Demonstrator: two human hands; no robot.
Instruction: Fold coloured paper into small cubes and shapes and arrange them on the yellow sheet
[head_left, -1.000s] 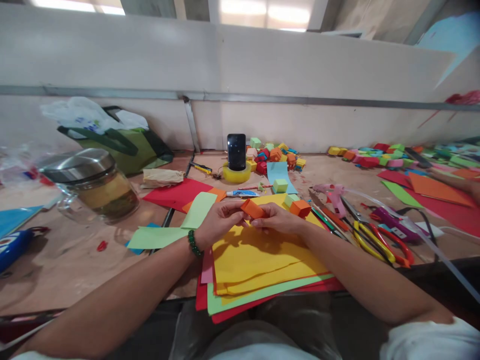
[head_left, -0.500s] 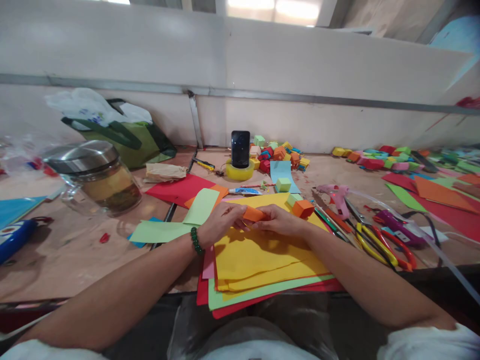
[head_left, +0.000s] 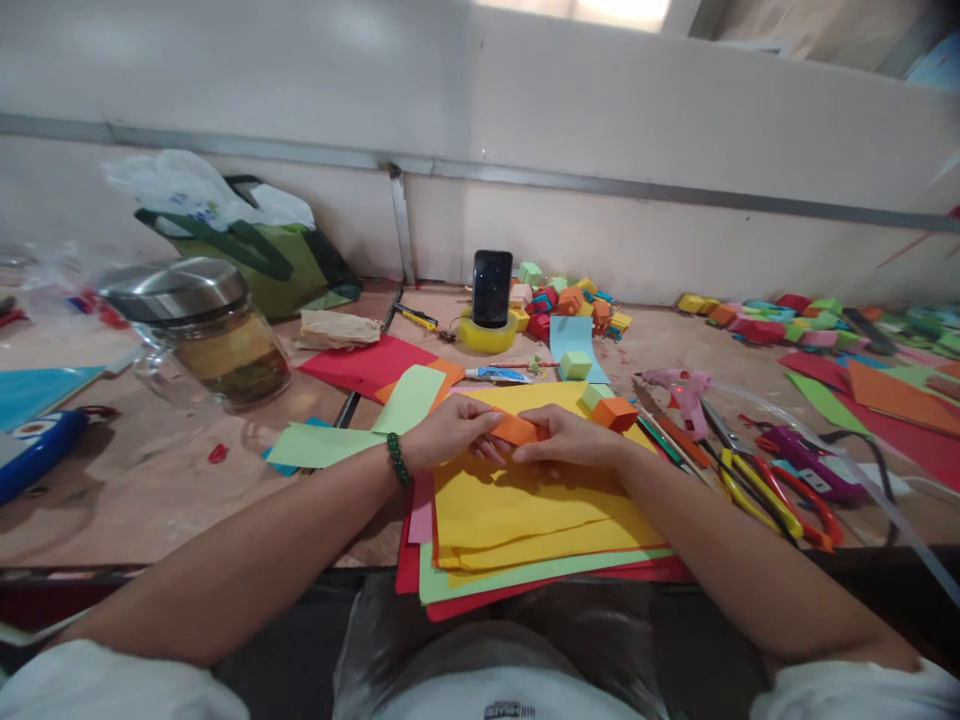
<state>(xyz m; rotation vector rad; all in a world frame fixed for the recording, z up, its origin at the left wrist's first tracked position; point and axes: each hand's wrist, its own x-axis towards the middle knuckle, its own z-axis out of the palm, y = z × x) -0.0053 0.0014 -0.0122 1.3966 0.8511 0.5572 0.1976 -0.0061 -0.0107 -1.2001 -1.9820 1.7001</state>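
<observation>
Between my two hands is a small folded piece of orange paper (head_left: 516,429). My left hand (head_left: 454,430), with a green bead bracelet (head_left: 397,459) at the wrist, pinches its left end. The fingers of my right hand (head_left: 571,437) close on its right end. Both hands are over a stack of yellow paper sheets (head_left: 525,520), with light green and red sheets under it. Just beyond my right hand sit an orange paper cube (head_left: 616,413) and a light green one, partly hidden behind it.
Right of the stack lie pencils, scissors with yellow handles (head_left: 757,492), red-handled pliers (head_left: 806,498) and a pink glue gun (head_left: 681,388). A phone (head_left: 492,288) stands in a yellow tape roll (head_left: 487,333) beside piled paper cubes (head_left: 574,305). A glass tea jar (head_left: 229,355) is at left.
The view has tilted down and turned slightly left, so things sit a little higher and further right. Both hands still hold the orange paper, which shows little visible change.
</observation>
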